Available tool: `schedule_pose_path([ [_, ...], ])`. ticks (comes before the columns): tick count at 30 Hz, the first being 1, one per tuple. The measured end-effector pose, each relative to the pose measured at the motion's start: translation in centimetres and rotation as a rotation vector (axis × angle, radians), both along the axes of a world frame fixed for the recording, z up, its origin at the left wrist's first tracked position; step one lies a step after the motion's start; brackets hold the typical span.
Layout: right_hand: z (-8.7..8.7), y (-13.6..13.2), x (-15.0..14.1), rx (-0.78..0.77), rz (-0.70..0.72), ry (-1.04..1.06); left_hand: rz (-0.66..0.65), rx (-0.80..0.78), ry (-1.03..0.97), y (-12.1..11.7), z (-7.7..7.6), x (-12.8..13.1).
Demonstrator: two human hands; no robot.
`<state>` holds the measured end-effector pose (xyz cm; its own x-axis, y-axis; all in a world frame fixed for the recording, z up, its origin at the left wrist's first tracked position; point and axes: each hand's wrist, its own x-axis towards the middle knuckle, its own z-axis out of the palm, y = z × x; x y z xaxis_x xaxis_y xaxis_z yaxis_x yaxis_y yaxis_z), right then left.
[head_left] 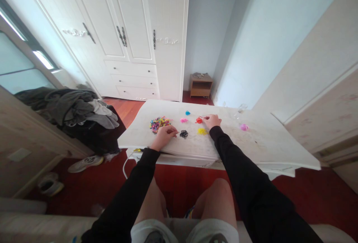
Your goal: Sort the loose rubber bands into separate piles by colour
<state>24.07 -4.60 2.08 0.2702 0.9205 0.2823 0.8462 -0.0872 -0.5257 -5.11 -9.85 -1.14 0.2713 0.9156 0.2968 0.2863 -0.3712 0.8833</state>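
Note:
My left hand (165, 137) is at the white table's front, beside a mixed heap of small colourful pieces (158, 123) that look like little rubber bands. Its fingers are pinched together just left of a black pile (184, 134); anything between them is too small to make out. Farther right, my right hand (212, 120) has its fingertips pinched at the edge of a red pile (198, 120). Whether a piece is in that pinch cannot be told. A yellow pile (201, 131) lies close below it. Pink (184, 120) and blue (187, 113) piles are to its left.
On the right of the white table (268, 138) are a pink round object (244, 127) and a clear glass-like item (241, 110). Behind stand a white wardrobe (134, 49) and a small wooden cabinet (200, 86). Clothes (69, 110) are heaped at left, shoes (85, 164) on the floor.

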Motion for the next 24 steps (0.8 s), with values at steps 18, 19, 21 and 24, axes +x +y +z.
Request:
schedule_pose_path([
  [18,-2.5,-8.1,-8.6,0.301,0.578,-0.172,-0.053,-0.073,-0.129,0.1,0.2,-0.3],
  [19,-2.6,-8.1,-8.7,0.301,0.593,-0.188,-0.059,-0.079,-0.126,0.1,0.2,-0.3],
  [21,-2.6,-8.0,-8.6,0.293,0.622,-0.211,-0.070,-0.088,-0.111,0.0,0.2,-0.3],
  [24,-2.4,-7.9,-8.5,0.281,0.646,-0.227,-0.087,-0.092,-0.094,-0.2,0.3,-0.2],
])
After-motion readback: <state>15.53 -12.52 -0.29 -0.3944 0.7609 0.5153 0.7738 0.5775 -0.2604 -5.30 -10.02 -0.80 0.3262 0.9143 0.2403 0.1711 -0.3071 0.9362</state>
